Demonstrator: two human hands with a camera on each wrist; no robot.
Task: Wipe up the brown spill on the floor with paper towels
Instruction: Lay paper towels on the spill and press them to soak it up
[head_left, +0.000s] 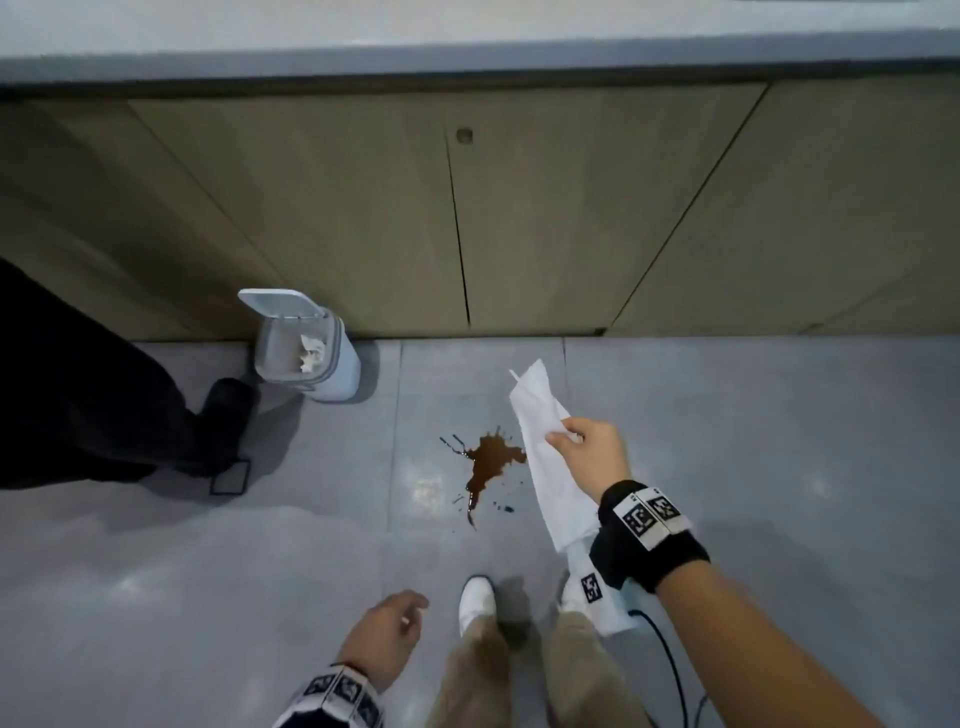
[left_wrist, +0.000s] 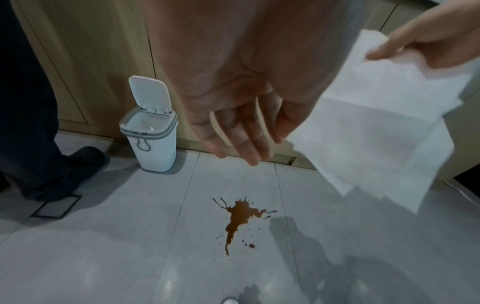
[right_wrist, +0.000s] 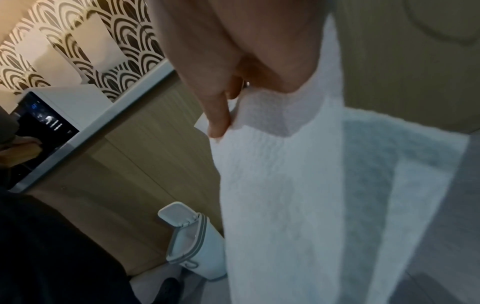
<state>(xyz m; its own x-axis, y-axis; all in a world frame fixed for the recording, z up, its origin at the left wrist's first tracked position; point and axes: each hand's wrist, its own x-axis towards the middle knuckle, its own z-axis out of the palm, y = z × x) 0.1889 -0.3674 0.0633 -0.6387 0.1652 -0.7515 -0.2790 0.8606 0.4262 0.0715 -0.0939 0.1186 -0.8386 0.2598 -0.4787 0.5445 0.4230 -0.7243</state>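
A brown spill (head_left: 488, 462) (left_wrist: 240, 216) with splatter lies on the grey tiled floor in front of my feet. My right hand (head_left: 584, 449) (left_wrist: 405, 49) (right_wrist: 226, 115) pinches a long white paper towel (head_left: 548, 457) (left_wrist: 376, 131) (right_wrist: 298, 195) that hangs in the air just right of the spill. My left hand (head_left: 392, 631) (left_wrist: 241, 135) hovers low, fingers relaxed and holding nothing, nearer to me than the spill.
A small white bin (head_left: 306, 353) (left_wrist: 153, 133) (right_wrist: 192, 244) with its lid up and crumpled paper inside stands by the wooden cabinets (head_left: 467, 218). Another person's dark leg and shoe (head_left: 223, 421) stand at the left, by a floor drain (head_left: 231, 477). My white shoe (head_left: 475, 603) is near.
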